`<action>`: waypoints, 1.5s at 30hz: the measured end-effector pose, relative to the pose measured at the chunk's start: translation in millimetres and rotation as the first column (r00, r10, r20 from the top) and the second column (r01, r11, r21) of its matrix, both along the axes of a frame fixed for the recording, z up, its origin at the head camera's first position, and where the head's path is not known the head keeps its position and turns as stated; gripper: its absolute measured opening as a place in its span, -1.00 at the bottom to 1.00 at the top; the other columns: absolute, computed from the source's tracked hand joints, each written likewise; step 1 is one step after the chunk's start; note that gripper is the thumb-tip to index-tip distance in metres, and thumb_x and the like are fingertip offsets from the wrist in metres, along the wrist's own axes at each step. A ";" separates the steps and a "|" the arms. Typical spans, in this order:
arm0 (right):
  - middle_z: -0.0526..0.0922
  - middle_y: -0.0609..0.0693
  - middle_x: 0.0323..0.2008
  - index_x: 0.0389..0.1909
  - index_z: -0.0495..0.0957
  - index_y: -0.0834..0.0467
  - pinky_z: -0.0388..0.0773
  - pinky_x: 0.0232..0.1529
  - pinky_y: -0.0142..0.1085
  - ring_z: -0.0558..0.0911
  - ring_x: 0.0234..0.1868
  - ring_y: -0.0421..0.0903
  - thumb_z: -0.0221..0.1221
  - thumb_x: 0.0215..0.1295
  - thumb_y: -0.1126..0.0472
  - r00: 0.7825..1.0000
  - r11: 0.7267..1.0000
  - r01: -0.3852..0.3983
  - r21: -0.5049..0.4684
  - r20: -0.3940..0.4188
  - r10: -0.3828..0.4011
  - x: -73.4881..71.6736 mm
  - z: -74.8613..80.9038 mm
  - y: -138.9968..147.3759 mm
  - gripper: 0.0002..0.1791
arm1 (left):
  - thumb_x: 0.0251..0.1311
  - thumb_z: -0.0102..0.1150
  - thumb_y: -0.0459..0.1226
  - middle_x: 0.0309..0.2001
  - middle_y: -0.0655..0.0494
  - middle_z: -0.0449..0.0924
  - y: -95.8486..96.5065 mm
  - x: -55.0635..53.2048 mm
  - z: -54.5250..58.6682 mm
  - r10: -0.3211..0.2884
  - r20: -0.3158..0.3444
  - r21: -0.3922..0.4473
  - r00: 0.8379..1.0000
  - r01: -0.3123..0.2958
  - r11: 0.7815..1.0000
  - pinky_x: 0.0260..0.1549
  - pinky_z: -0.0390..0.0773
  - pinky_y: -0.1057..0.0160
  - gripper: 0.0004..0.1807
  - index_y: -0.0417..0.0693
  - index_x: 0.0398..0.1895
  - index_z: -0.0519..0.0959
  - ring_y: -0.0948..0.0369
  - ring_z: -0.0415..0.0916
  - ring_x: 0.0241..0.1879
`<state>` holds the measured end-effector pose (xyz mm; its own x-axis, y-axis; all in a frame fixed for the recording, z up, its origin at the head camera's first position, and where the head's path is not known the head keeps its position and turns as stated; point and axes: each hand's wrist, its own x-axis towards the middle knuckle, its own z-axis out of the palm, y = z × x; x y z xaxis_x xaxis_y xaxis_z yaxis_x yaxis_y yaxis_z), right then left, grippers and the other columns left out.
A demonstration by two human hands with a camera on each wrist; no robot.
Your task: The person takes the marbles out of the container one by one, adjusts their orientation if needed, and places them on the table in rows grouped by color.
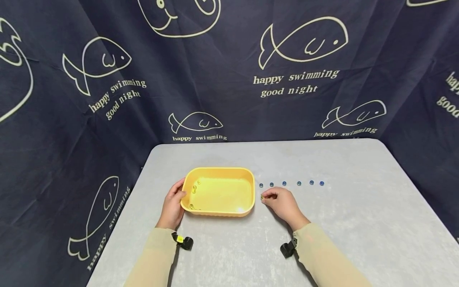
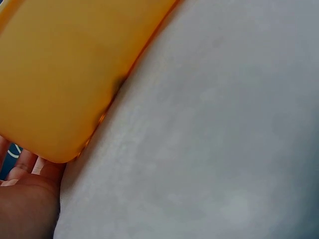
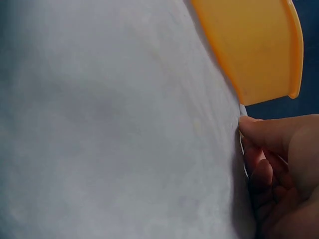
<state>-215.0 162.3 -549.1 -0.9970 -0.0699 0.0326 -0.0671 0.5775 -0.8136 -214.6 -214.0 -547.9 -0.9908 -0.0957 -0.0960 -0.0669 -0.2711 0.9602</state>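
A yellow plastic bin (image 1: 220,193) stands on the table, with several small yellowish glass marbles (image 1: 194,189) along its left side. My left hand (image 1: 171,209) grips the bin's left end, its thumb over the rim and the other fingers against the outside wall. Just right of the bin, my right hand (image 1: 283,204) pinches a yellowish marble (image 1: 262,197) between thumb and fingertips, low over the tabletop. In the right wrist view the curled fingers (image 3: 261,174) hide that marble almost fully. Beyond this hand runs a row of several blue marbles (image 1: 284,183).
The grey table (image 1: 358,215) reaches back to a dark blue curtain (image 1: 236,87) printed with fish and lettering. Curtain also hangs at both sides. Each sleeve cuff carries a black wrist camera, the left one (image 1: 187,243) near the table's front and the right one (image 1: 287,249) opposite.
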 end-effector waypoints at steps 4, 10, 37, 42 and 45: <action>0.72 -0.09 -0.28 -0.30 0.79 0.08 0.60 -0.22 -0.22 0.61 -0.31 -0.17 0.47 0.13 0.36 1.000 1.000 -0.003 0.005 0.001 0.003 0.2 -0.4 -0.1 -0.85 | 0.40 -0.11 -0.50 0.50 0.00 0.25 -0.1 -0.1 0.6 0.006 0.005 -0.010 1.000 -0.006 1.000 0.31 0.44 0.24 -0.40 -0.13 0.52 0.31 0.14 0.24 0.46; 0.72 -0.08 -0.27 -0.26 0.79 0.08 0.59 -0.22 -0.23 0.60 -0.31 -0.16 0.47 0.14 0.34 1.000 1.000 0.012 -0.016 0.010 -0.012 0.8 -0.1 0.2 -0.84 | 0.40 -0.12 -0.51 0.50 -0.01 0.24 0.2 -1.1 0.3 0.005 -0.002 0.005 1.000 -0.005 1.000 0.32 0.43 0.23 -0.39 -0.15 0.52 0.31 0.13 0.23 0.46; 0.72 -0.10 -0.24 -0.16 0.74 0.10 0.63 -0.15 -0.27 0.65 -0.24 -0.14 0.30 0.40 0.27 0.956 0.915 -0.242 -0.323 -0.238 0.169 18.2 77.4 -76.8 -0.91 | 0.42 -0.13 -0.50 0.48 -0.01 0.27 0.6 -0.3 -1.2 0.013 -0.012 -0.005 1.000 -0.013 1.000 0.29 0.46 0.21 -0.42 -0.11 0.50 0.33 0.10 0.25 0.45; 0.69 -0.15 -0.30 -0.16 0.74 0.08 0.62 -0.22 -0.29 0.60 -0.31 -0.17 0.29 0.39 0.27 0.944 0.910 -0.302 -0.284 -0.221 0.244 12.5 78.8 -105.5 -0.90 | 0.41 -0.14 -0.51 0.49 -0.01 0.26 1.3 0.1 -1.0 0.009 -0.010 -0.005 1.000 -0.009 1.000 0.31 0.44 0.22 -0.40 -0.14 0.51 0.32 0.11 0.23 0.46; 0.67 -0.15 -0.31 -0.16 0.73 0.08 0.61 -0.23 -0.30 0.59 -0.31 -0.17 0.29 0.37 0.28 0.939 0.906 -0.330 -0.267 -0.189 0.287 9.5 80.2 -118.4 -0.90 | 0.41 -0.15 -0.51 0.50 -0.02 0.25 2.2 0.5 0.3 0.005 -0.013 -0.003 1.000 -0.005 1.000 0.33 0.42 0.20 -0.40 -0.14 0.51 0.31 0.12 0.23 0.46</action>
